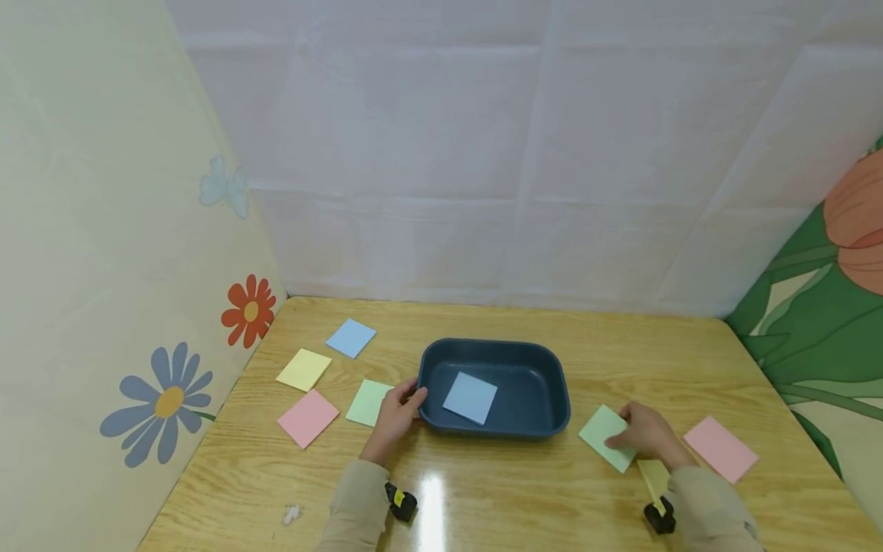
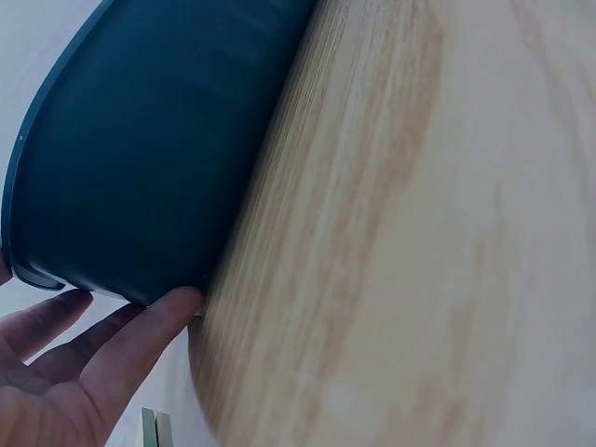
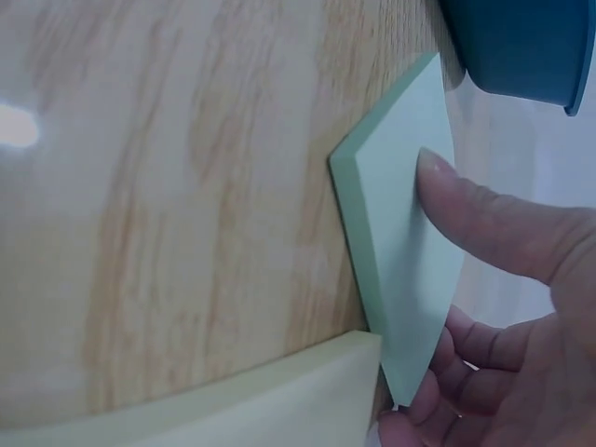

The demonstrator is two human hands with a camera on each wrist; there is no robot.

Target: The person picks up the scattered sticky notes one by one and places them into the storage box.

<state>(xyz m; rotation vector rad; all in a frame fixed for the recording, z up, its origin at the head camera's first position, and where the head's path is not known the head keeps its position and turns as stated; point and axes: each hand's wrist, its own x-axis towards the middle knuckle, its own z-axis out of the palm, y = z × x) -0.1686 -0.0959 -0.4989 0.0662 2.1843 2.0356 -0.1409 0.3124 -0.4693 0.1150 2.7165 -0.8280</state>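
Note:
My left hand (image 1: 396,412) grips the left end of a dark blue rectangular basin (image 1: 530,395), thumb at the rim and fingers along the outer wall (image 2: 140,177). Inside the basin lies a light blue sticky note pad (image 1: 471,399). To the right of the basin, my right hand (image 1: 651,433) pinches a light green sticky note pad (image 1: 599,431). Its thumb (image 3: 484,209) presses on the pad's top face, and the other fingers curl at the far edge. A yellow pad (image 3: 242,400) lies right beside the green one, partly covered by my right wrist in the head view.
On the right lies a pink pad (image 1: 721,448). Left of the basin are a blue pad (image 1: 351,338), a yellow pad (image 1: 304,369), a pink pad (image 1: 307,418) and another green pad (image 1: 366,402) near my left hand. A white cloth (image 1: 414,169) hangs behind the wooden table (image 1: 510,498).

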